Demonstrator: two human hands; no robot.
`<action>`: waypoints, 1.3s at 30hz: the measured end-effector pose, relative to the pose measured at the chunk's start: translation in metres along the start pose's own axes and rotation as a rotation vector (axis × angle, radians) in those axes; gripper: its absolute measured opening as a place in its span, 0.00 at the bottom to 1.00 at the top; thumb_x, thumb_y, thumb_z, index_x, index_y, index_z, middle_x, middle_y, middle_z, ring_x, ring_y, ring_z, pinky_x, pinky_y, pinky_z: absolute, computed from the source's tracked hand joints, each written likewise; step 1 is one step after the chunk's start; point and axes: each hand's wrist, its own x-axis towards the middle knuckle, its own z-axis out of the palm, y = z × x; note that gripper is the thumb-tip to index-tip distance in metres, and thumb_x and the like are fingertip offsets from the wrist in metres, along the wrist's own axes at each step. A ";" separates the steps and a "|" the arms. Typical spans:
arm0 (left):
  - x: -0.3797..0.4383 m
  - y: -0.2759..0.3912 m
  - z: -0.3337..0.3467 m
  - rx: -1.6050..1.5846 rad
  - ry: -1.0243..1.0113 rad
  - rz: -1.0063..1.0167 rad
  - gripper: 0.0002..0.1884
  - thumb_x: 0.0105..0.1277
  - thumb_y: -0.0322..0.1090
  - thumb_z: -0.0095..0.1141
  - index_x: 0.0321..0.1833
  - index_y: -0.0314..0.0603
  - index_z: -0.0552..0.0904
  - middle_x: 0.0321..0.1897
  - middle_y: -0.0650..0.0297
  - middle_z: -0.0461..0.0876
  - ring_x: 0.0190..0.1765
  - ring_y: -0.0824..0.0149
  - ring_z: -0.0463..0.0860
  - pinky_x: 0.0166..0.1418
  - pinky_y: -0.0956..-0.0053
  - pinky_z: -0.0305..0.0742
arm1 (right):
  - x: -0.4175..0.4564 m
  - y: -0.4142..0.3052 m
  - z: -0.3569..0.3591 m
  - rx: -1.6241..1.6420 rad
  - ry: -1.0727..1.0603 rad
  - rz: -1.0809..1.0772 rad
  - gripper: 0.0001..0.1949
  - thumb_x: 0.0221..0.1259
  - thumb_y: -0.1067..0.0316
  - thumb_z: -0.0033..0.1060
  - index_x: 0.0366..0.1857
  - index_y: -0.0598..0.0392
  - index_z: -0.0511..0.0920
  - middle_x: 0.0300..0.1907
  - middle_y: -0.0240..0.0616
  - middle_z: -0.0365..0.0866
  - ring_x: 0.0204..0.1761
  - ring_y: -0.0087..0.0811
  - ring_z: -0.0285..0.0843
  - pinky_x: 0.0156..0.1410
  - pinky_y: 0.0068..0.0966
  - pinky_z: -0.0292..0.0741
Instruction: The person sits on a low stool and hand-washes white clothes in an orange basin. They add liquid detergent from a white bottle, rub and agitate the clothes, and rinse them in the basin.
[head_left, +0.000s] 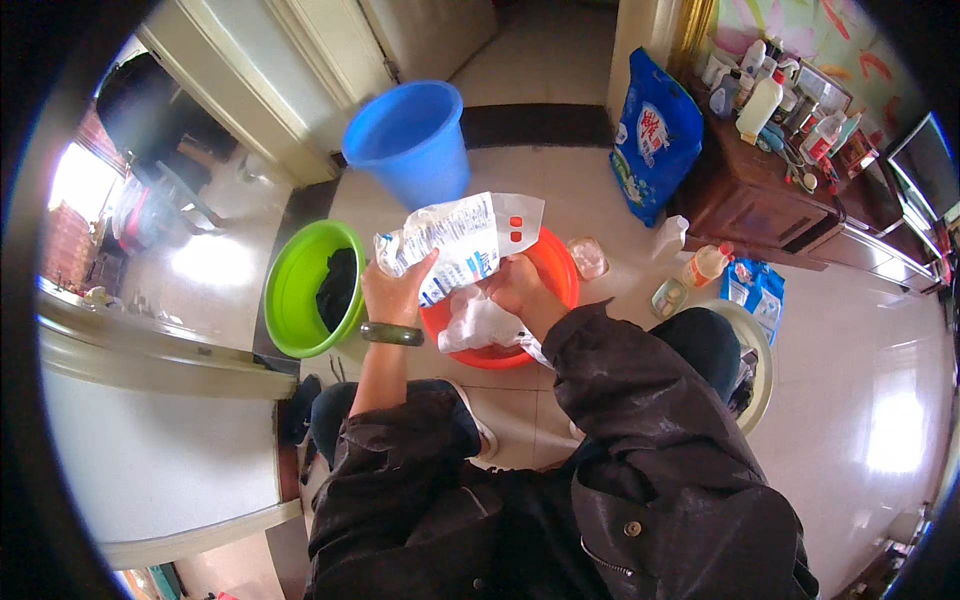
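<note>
A white plastic bag with blue printing (457, 240) is held over a red basin (564, 262). My left hand (397, 289) grips its lower left part, the thumb lying on the printed side; a dark green bangle circles that wrist. Close to the bag's clear end, with its handle holes, is my right hand (516, 283), fingers curled; whether it holds the bag's edge cannot be told. White cloth (480, 322) lies in the basin below both hands, part of it hanging over the near right rim.
A green basin (281, 300) with dark cloth stands at left, a blue bucket (409, 142) behind. Rightward are a blue detergent bag (652, 142), a soap dish (587, 259), bottles (706, 265), a smaller blue bag (754, 292), a pale basin (763, 360) beside my knee and a wooden cabinet (742, 202).
</note>
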 end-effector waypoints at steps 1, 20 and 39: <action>-0.002 0.015 0.002 0.063 -0.002 0.006 0.16 0.55 0.25 0.66 0.46 0.30 0.82 0.41 0.61 0.86 0.42 0.72 0.83 0.47 0.76 0.77 | -0.002 0.000 -0.001 0.002 0.002 0.003 0.19 0.72 0.59 0.35 0.59 0.56 0.67 0.57 0.44 0.72 0.58 0.41 0.72 0.66 0.44 0.70; 0.026 -0.078 -0.035 -0.679 -0.034 -0.246 0.23 0.60 0.26 0.61 0.60 0.36 0.74 0.51 0.59 0.80 0.52 0.61 0.80 0.56 0.67 0.74 | 0.000 -0.001 -0.004 0.112 -0.040 0.056 0.16 0.71 0.56 0.40 0.50 0.56 0.73 0.50 0.45 0.75 0.55 0.44 0.74 0.61 0.45 0.72; -0.024 -0.171 0.060 -1.593 -0.105 -0.401 0.35 0.57 0.64 0.58 0.63 0.50 0.71 0.58 0.64 0.77 0.59 0.58 0.75 0.65 0.56 0.69 | -0.029 -0.006 0.042 0.213 -0.230 0.061 0.12 0.72 0.64 0.37 0.41 0.63 0.69 0.45 0.45 0.70 0.60 0.44 0.69 0.69 0.39 0.71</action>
